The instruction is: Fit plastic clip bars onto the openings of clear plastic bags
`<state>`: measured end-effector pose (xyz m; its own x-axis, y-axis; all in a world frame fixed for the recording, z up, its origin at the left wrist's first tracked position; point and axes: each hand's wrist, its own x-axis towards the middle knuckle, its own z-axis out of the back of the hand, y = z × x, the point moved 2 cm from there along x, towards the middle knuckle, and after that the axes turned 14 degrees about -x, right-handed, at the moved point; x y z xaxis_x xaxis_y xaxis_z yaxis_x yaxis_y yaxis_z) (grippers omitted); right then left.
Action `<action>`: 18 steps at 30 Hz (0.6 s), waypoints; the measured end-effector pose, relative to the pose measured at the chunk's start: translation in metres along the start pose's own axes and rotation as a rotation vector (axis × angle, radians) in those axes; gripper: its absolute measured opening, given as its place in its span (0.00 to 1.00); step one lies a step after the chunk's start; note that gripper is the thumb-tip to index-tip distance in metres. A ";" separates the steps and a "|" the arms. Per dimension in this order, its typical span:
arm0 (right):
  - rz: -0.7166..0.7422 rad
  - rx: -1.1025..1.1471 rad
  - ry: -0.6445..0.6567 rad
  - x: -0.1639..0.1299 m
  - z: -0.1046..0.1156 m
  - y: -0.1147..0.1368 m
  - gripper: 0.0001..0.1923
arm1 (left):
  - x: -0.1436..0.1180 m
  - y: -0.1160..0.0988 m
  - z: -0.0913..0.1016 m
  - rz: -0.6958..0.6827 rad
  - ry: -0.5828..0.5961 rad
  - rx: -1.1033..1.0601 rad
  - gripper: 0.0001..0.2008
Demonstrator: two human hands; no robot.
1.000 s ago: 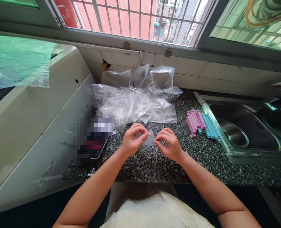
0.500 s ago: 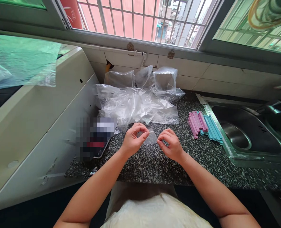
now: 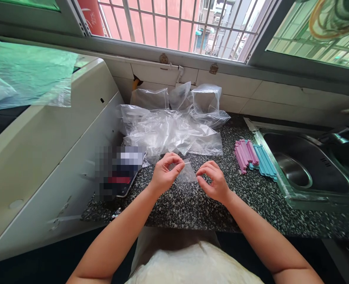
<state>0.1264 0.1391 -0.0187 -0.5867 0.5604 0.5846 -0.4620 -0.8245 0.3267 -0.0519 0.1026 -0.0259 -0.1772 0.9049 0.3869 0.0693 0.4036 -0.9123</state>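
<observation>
A small clear plastic zip bag (image 3: 187, 173) is stretched between my hands above the speckled counter. My left hand (image 3: 167, 172) pinches its left side between thumb and curled fingers, which hide that edge. At the bag's lower right corner, the fingertips of my right hand (image 3: 212, 180) are closed in a pinch. Just beyond both hands lies a loose heap of larger clear plastic bags (image 3: 174, 128). Pink sealing-clip-like strips (image 3: 246, 154) and blue strips (image 3: 264, 161) lie in a bundle to the right of my right hand.
A steel sink (image 3: 304, 161) is set into the speckled counter (image 3: 189, 211) at the right. A phone-like device (image 3: 129, 185), partly blurred out, rests at the left beside a white appliance panel (image 3: 59, 169). Green plastic sheeting (image 3: 29, 75) lies on top of it. A barred window (image 3: 168, 23) stands behind.
The small bag shows a little wider and flatter between my hands. My hands have barely moved, and the view has shifted slightly.
</observation>
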 end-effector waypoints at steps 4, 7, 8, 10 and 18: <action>0.007 0.023 0.008 0.000 0.000 0.002 0.02 | -0.001 0.000 -0.001 0.006 0.019 0.019 0.07; 0.003 0.056 0.005 -0.001 0.000 0.002 0.04 | -0.001 0.000 -0.002 -0.012 0.027 0.047 0.06; -0.002 0.072 0.003 -0.001 0.000 0.002 0.05 | -0.001 0.000 -0.002 -0.018 0.025 0.056 0.06; -0.004 0.083 -0.004 -0.001 0.000 0.002 0.06 | 0.000 -0.001 -0.002 -0.027 0.026 0.069 0.06; 0.006 -0.013 0.005 -0.001 -0.007 0.001 0.07 | 0.000 -0.001 -0.003 -0.020 0.036 0.089 0.06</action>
<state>0.1224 0.1383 -0.0241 -0.5929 0.5559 0.5826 -0.4669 -0.8268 0.3138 -0.0488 0.1030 -0.0240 -0.1426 0.9017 0.4081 -0.0216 0.4094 -0.9121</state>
